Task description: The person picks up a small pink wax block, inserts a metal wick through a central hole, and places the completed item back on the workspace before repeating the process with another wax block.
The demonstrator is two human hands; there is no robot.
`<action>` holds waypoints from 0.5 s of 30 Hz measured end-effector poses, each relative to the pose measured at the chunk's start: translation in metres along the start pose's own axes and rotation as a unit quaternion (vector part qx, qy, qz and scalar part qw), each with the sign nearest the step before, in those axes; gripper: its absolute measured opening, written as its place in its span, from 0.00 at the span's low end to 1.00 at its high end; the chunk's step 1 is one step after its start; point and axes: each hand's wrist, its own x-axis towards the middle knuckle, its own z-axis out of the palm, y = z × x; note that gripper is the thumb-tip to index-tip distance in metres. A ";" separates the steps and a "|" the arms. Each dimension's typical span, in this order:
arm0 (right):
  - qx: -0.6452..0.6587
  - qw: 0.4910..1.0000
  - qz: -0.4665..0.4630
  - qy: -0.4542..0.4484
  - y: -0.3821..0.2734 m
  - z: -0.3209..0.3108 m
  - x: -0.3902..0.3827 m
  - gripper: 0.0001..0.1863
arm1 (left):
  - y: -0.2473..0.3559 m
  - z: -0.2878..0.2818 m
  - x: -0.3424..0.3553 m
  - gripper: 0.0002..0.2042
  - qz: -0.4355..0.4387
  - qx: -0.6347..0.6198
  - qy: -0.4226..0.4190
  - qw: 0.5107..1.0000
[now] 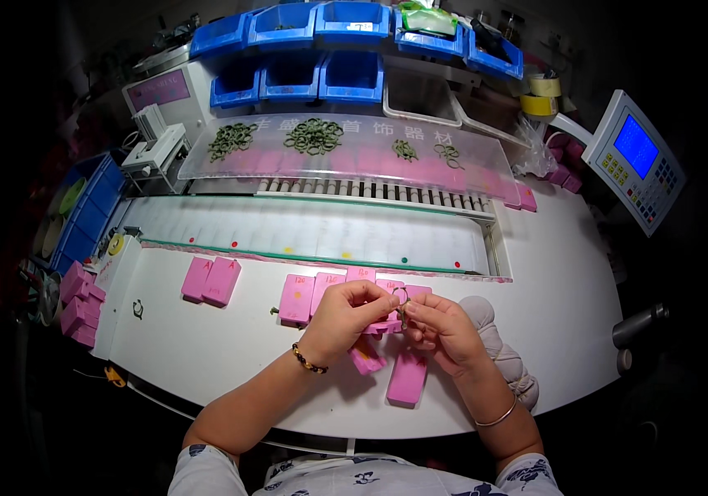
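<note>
My left hand point(347, 314) and my right hand point(446, 327) meet over the front of the table, fingertips pinching a small greenish ring point(402, 294) between them. A short piece hangs below the ring at the fingertips, too small to make out well. Just under my hands lie several pink blocks: a small opened one point(365, 355) partly hidden by the left wrist, and a longer one point(407, 379) lying whole below the right fingers. Behind the hands stands a row of pink blocks point(296, 299) with red markings, partly covered by my fingers.
Two pink blocks point(220, 281) and a loose ring point(137, 309) lie at the left. Beyond runs a white conveyor belt point(313, 236). A translucent sheet point(362, 157) carries piles of green rings point(314, 137). Blue bins point(351, 78) line the back; a control panel point(636, 161) stands right. Grey cloth point(503, 347) touches my right forearm.
</note>
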 end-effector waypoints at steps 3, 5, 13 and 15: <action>0.021 0.999 -0.001 -0.033 0.002 -0.006 0.001 0.06 | 0.000 0.001 0.000 0.07 -0.006 0.000 0.003 1.000; 0.021 0.999 -0.003 -0.035 0.002 -0.007 0.001 0.06 | 0.000 0.002 0.000 0.07 0.004 -0.005 -0.002 1.000; 0.022 0.999 -0.010 -0.030 0.002 -0.006 0.001 0.06 | 0.003 0.005 -0.003 0.06 0.054 0.021 0.003 0.998; 0.023 0.999 -0.010 -0.033 0.002 -0.006 0.001 0.05 | 0.005 0.007 -0.004 0.06 0.057 0.021 0.003 0.998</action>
